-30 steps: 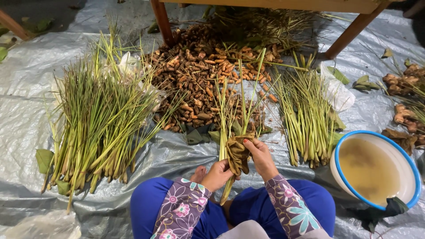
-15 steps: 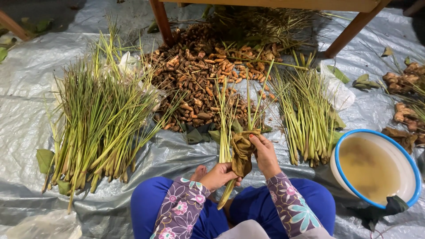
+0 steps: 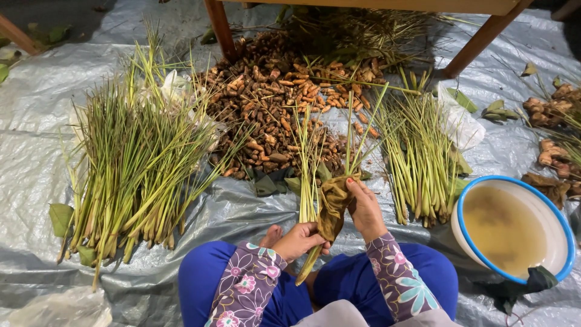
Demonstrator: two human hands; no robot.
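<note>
Grey plastic sheeting point(image 3: 54, 115) covers the floor, with wooden table legs point(image 3: 219, 27) at 12 o'clock. The person sits at 6 o'clock, legs in blue trousers point(image 3: 209, 290).

Left hand point(image 3: 298, 241): fingers clamped round the lower end of a small bundle of green stalks point(image 3: 310, 181), which rises from the lap toward 12 o'clock. Right hand point(image 3: 363, 203): fingers closed on a brownish-green leaf point(image 3: 333, 203) wrapped against the stalks, thumb pressing at its upper edge.

Surroundings: large heap of stalks point(image 3: 130, 163) at 9 o'clock; a second heap point(image 3: 420, 157) at 2 o'clock; a pile of brown roots point(image 3: 272, 103) at 12 o'clock; a blue-rimmed white basin point(image 3: 466, 200) of cloudy water at 3 o'clock, near the right knee.

Risks, as judged:
- The leaf looks limp and creased; a hard pull may tear it.
- The bundle is held low only; the tips fan apart, so loose stalks may slip out.
- The basin sits close to the right elbow; a wide swing could tip it and wet the sheeting.
</note>
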